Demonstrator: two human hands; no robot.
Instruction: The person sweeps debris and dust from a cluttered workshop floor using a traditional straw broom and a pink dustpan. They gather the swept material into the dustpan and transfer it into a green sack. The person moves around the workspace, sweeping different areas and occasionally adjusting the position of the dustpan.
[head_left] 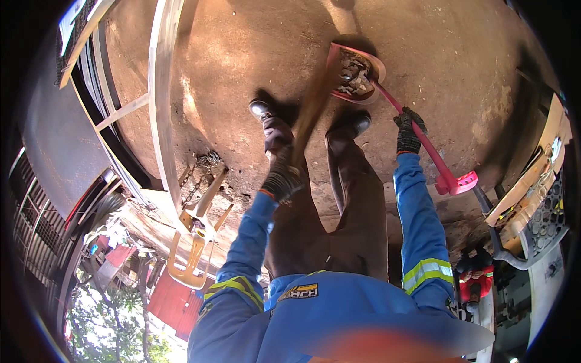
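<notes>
Right gloved hand (410, 129) is gripping the long-handled pink dustpan (377, 66), apparently steadying it; debris-filled, it's lying just ahead of the right boot (362, 123). Left gloved hand (282, 183) is clutching a blurred brown broom-like tool (316, 104), seemingly angled panward.

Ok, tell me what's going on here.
A person in blue has a tool in each gloved hand. The right hand grips the long handle of a pink dustpan, which has scraps in it. The left hand holds something long and brown, perhaps a broom, too blurred to be sure. Its far end is at the dustpan's left side; whether they touch is unclear.
</notes>
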